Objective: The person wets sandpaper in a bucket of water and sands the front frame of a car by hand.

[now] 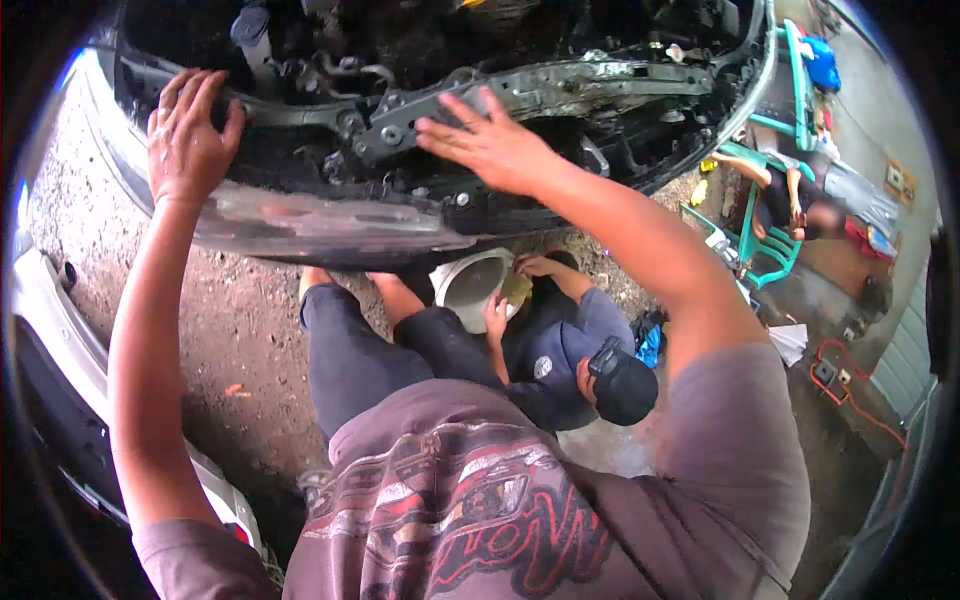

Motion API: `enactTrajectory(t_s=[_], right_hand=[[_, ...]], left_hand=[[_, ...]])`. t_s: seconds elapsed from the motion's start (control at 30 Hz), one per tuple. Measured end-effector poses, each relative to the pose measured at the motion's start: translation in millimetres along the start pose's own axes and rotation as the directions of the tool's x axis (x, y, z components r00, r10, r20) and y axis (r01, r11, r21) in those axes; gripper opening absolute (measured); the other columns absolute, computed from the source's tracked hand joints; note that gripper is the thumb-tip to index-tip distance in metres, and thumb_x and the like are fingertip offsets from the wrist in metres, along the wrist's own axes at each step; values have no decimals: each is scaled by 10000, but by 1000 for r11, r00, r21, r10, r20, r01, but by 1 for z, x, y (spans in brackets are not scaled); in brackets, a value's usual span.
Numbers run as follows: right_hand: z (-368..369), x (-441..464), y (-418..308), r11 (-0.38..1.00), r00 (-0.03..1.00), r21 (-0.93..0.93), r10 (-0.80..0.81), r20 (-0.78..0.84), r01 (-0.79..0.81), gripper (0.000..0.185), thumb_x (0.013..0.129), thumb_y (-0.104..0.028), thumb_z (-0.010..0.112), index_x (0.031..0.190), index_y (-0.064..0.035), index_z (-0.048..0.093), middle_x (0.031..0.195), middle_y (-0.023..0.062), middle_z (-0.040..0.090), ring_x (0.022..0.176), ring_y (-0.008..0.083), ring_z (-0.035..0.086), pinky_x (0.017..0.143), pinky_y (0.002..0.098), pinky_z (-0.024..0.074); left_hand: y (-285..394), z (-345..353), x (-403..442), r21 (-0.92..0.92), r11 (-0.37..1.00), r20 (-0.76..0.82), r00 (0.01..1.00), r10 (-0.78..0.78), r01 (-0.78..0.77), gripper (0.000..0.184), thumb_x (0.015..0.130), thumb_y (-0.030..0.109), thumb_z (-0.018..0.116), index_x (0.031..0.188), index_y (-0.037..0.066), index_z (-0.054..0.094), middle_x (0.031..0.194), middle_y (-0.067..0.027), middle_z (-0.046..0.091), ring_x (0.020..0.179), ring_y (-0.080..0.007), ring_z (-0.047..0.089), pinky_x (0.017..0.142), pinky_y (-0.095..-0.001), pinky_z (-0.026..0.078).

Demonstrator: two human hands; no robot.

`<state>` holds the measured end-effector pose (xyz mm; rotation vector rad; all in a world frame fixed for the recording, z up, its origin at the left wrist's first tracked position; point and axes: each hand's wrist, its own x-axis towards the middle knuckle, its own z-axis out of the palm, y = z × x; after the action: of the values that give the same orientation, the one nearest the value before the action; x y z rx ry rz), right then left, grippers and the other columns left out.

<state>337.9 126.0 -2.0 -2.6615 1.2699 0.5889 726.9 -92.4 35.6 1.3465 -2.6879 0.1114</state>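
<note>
A car's open engine bay (pixel 420 60) fills the top of the head view, with a dark metal crossbar (pixel 560 95) along its front. My left hand (pixel 190 135) lies over the left part of the car's front edge, fingers stretched out, near a grey-capped reservoir neck (pixel 252 45). My right hand (pixel 490 148) is spread over the middle of the crossbar, its fingertips by a bolted bracket (pixel 392 134). Neither hand holds anything. Whether the right palm presses on the metal, I cannot tell. Below both hands runs the scuffed front bumper (pixel 330 215).
Close by my right side, a co-worker in a dark cap (pixel 625 385) crouches with a yellowish item (pixel 517 290) at a white bucket (pixel 447 290). Another person (pixel 785 200) sits by green plastic chairs (pixel 775 262). A white car (pixel 60 330) stands left; an orange cord (pixel 870 410) lies right.
</note>
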Motion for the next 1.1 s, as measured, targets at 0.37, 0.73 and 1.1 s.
enactTrajectory(t_s=[0.37,0.73,1.1], right_hand=[[0,20,-10,978,986,187,112,-120,-88,894,936,-53,607,1735,-248,259,1820,-45,200,1675,375,138,1262,742,213],[5,-28,-2,952,961,132,276,25,-277,877,950,-90,613,1735,-250,257,1822,-51,185,1671,365,162,1243,785,196],[-28,31,-73,234,415,563,883,218,-793,848,943,-282,595,1685,-7,290,1792,202,197,1603,565,187,1208,804,210]], left_hand=[[5,-5,2,42,999,33,999,7,-8,431,993,343,684,1387,167,685,1445,-46,666,1450,-259,523,1172,-446,430],[7,-5,1,23,1000,42,999,21,-22,426,975,343,691,1360,160,696,1423,-42,676,1453,-266,516,1156,-450,432],[9,-12,4,9,994,20,993,113,-113,420,937,259,684,1332,119,695,1379,-103,675,1418,-332,529,1177,-496,418]])
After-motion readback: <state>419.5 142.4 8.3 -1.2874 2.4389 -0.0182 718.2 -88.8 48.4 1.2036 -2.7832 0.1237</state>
